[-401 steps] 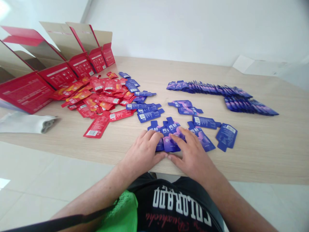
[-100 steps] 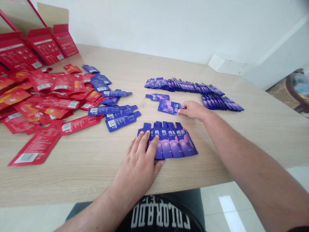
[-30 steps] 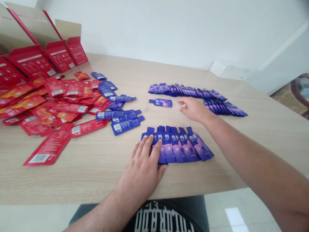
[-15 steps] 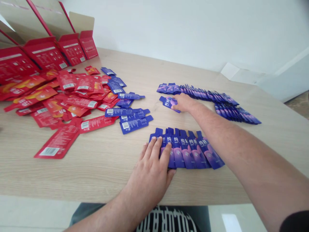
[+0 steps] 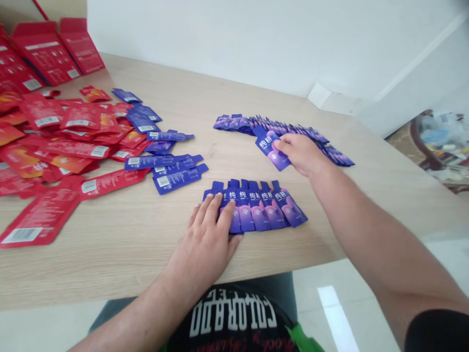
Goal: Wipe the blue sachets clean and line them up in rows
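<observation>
Between the thumb and fingers of my right hand (image 5: 298, 152) is a purple sachet (image 5: 271, 149), its printed front facing up. It is held in front of a long overlapping row of purple sachets (image 5: 231, 123) at the back. My left hand (image 5: 208, 230) lies flat, fingers stretched, on the left end of a nearer fanned row of purple sachets (image 5: 262, 208). Several loose blue-purple sachets (image 5: 179, 179), barcode side up, lie to the left of that row.
A heap of red sachets (image 5: 82, 117) covers the table's left side. Red cartons (image 5: 44, 54) with raised flaps stand behind it. A white box-like object (image 5: 331, 100) sits at the table's back edge by the wall. Clutter (image 5: 449, 142) shows beyond the right edge.
My right hand, pinching the purple sachet, has moved right and toward me relative to the rows. My left hand stays on the near row. The view has turned to the right.
</observation>
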A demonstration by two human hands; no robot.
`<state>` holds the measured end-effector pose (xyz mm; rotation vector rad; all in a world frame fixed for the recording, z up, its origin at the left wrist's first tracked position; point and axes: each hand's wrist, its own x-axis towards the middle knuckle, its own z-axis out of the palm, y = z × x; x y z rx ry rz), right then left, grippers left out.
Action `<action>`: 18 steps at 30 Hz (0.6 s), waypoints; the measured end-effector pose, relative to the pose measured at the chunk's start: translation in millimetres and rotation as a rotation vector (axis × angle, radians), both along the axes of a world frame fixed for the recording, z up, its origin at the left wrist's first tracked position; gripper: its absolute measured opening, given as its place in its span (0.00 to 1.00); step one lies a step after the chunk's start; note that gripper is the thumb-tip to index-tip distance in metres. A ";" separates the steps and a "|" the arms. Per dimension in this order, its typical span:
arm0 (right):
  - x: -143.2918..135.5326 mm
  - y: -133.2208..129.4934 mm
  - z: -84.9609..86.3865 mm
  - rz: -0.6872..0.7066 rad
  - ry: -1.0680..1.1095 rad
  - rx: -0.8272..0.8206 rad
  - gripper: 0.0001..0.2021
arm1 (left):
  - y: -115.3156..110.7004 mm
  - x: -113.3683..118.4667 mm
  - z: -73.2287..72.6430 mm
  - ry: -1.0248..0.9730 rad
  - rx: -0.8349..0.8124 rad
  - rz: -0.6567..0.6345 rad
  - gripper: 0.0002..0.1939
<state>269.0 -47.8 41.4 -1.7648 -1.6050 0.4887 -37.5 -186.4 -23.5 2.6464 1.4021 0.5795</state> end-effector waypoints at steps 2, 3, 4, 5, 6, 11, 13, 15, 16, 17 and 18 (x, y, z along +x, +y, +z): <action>16.4 -33.3 0.9 -0.072 0.059 0.001 0.11 | 0.1 0.5 0.3 -0.001 0.007 -0.001 0.33; 23.9 -49.2 -1.4 -0.107 0.069 -0.005 0.12 | 0.1 0.6 0.4 -0.003 0.010 -0.005 0.33; 30.5 -63.8 -5.4 -0.136 0.086 -0.029 0.13 | 0.2 0.7 0.6 -0.005 0.013 -0.008 0.33; 36.2 -77.0 -10.8 -0.160 0.123 -0.056 0.14 | 0.3 0.8 0.7 -0.007 0.016 -0.011 0.33; 40.8 -88.4 -17.3 -0.174 0.150 -0.096 0.14 | 0.5 0.9 0.7 -0.006 0.017 -0.011 0.33; 50.3 -120.2 -47.6 -0.228 0.001 -0.242 0.14 | 1.3 1.3 0.0 0.003 0.024 -0.003 0.33; 50.4 -124.6 -53.5 -0.217 -0.099 -0.251 0.13 | 1.2 1.2 -0.2 0.011 0.025 -0.004 0.33; 49.5 -127.6 -55.4 -0.194 -0.204 -0.239 0.12 | 1.1 0.9 0.0 0.013 0.026 -0.006 0.33; 48.7 -129.0 -55.3 -0.182 -0.263 -0.232 0.12 | 1.0 0.8 0.1 0.009 0.027 -0.009 0.33; 47.6 -130.6 -54.6 -0.173 -0.318 -0.226 0.12 | 0.9 0.8 0.3 0.004 0.027 -0.011 0.33; 46.2 -132.5 -53.5 -0.169 -0.359 -0.222 0.13 | 0.9 0.8 0.5 -0.002 0.027 -0.013 0.33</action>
